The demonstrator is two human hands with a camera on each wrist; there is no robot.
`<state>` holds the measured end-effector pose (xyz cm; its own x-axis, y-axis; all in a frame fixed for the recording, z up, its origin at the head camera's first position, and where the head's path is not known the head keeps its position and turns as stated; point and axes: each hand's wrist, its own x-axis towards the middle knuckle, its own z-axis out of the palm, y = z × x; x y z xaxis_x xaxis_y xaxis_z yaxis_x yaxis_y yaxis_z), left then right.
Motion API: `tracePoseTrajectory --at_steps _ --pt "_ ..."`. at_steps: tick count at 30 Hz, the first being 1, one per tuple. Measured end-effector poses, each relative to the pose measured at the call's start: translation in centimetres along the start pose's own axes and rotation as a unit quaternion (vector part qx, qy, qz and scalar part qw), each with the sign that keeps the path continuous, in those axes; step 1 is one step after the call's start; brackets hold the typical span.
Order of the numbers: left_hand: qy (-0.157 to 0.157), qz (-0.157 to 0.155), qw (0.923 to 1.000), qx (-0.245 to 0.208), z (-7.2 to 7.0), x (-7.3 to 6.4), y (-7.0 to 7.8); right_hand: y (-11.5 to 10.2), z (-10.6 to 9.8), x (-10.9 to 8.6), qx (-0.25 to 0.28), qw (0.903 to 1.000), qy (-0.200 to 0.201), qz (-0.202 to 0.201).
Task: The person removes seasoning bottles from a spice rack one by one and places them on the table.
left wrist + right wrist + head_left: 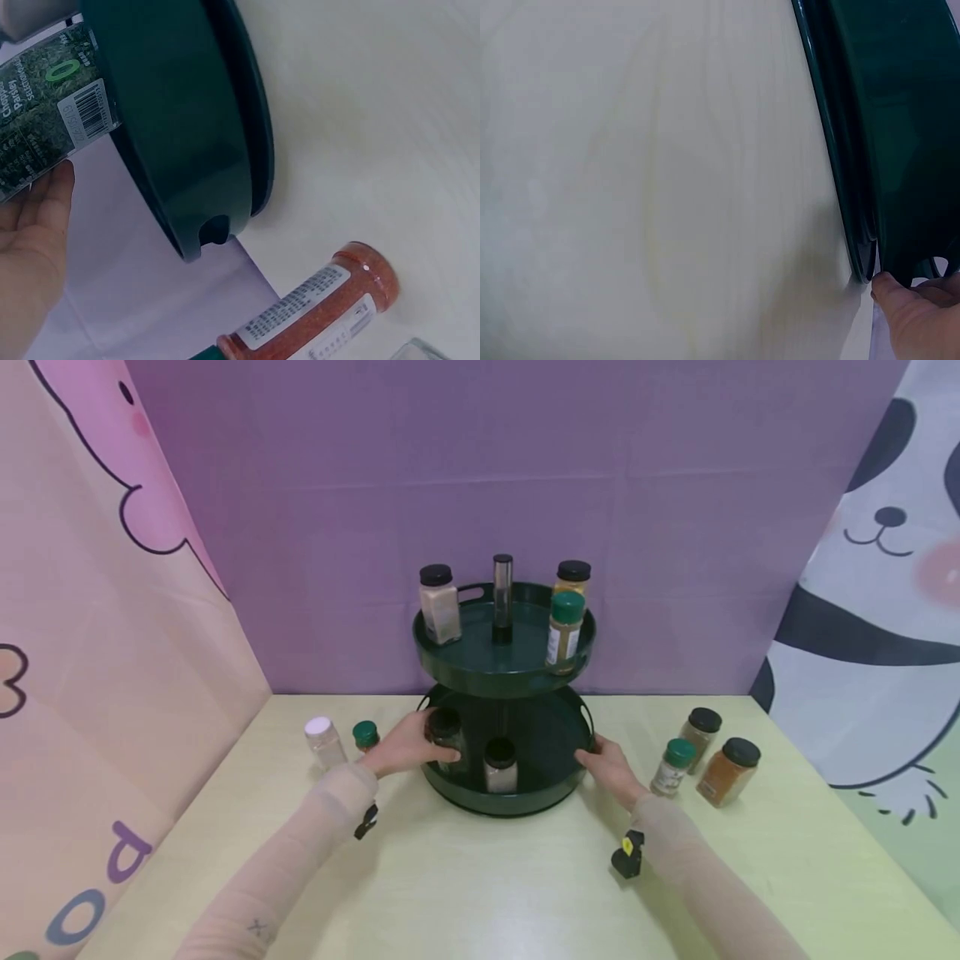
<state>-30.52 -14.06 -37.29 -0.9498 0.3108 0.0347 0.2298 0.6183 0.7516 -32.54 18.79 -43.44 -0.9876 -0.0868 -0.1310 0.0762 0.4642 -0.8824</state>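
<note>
My left hand [408,745] grips a black-capped jar of dried parsley [448,752] at the left side of the lower tier of a dark green two-tier turntable [504,681]. The left wrist view shows the parsley jar's label [56,101] beside the tier's wall, with fingers [52,199] against the jar. Over at the right, my right hand [611,770] holds the lower tier's rim by its handle cutout, thumb in front. Another black-capped jar [501,768] stands at the front of that tier.
On the upper tier stand a pale jar [441,610], a green-capped jar [564,635] and a yellow jar [573,575]. A white-capped jar [325,743] and a red spice bottle [315,304] are on the table at left. Three jars, one an orange jar [727,777], stand at right.
</note>
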Motion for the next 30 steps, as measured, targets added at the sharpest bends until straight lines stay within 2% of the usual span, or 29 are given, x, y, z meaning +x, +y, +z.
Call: tracePoseTrajectory --at_steps 6,9,13,17,26,30 --pt "-0.004 -0.022 0.9989 -0.042 -0.8 -0.4 0.2 0.1 0.0 0.1 0.001 1.0000 -0.004 0.001" --pt "-0.003 -0.017 0.9981 -0.060 -1.3 -0.6 0.3 0.1 0.0 0.1 0.002 1.0000 -0.003 0.002" --pt "0.009 -0.006 0.9993 -0.034 -2.3 -1.2 0.3 0.1 -0.1 0.1 0.003 1.0000 -0.002 -0.001" --pt "0.019 -0.015 0.9997 -0.009 -3.3 -1.8 0.1 0.1 0.0 0.1 0.004 1.0000 -0.001 -0.001" --pt "-0.008 -0.040 0.9959 -0.080 -4.2 -3.0 -0.8 0.0 -0.1 0.0 0.004 1.0000 -0.003 -0.001" --pt "-0.006 -0.034 0.9963 -0.078 -4.3 -3.3 -1.4 -0.1 -0.1 -0.1 0.002 1.0000 -0.003 0.002"
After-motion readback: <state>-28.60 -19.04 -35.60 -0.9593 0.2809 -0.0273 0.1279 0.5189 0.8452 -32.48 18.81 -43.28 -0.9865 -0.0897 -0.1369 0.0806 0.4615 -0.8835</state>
